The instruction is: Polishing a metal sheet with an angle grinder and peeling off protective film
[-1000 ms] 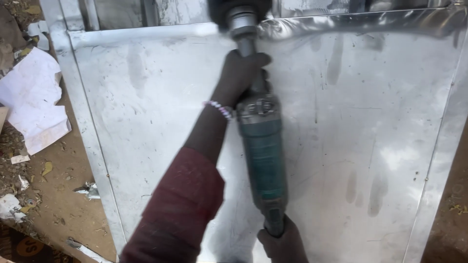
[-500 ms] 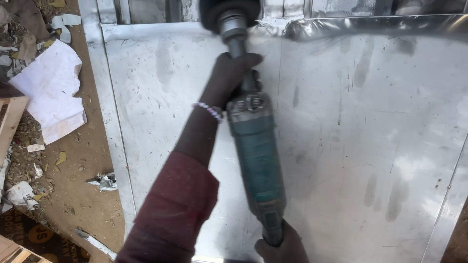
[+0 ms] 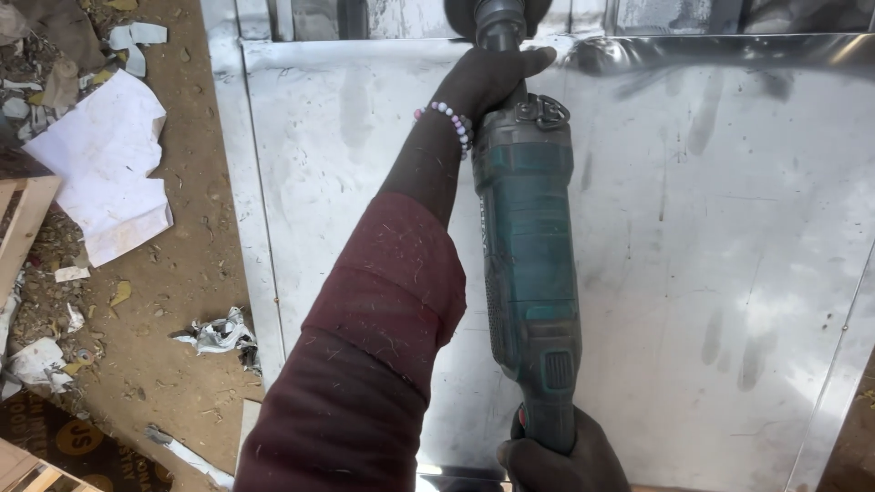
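Observation:
A teal angle grinder [image 3: 529, 246] points away from me over a shiny sheet-metal panel [image 3: 711, 237]. My left hand [image 3: 488, 77], with a bead bracelet at the wrist and a dark red sleeve, grips the grinder's neck just behind the head. The grinder's head [image 3: 497, 14] sits at the panel's folded far edge, partly cut off by the top of the view. My right hand [image 3: 561, 460] holds the rear handle at the bottom of the view.
Bare dirt ground lies left of the panel, littered with torn white paper [image 3: 105, 169], crumpled scraps [image 3: 219, 333] and wood pieces [image 3: 18, 223]. The panel has raised folded rims on its left [image 3: 251, 228] and right sides.
The view has shifted so panel and grinder sit further right and lower in frame. Both hands keep the same grip on the grinder.

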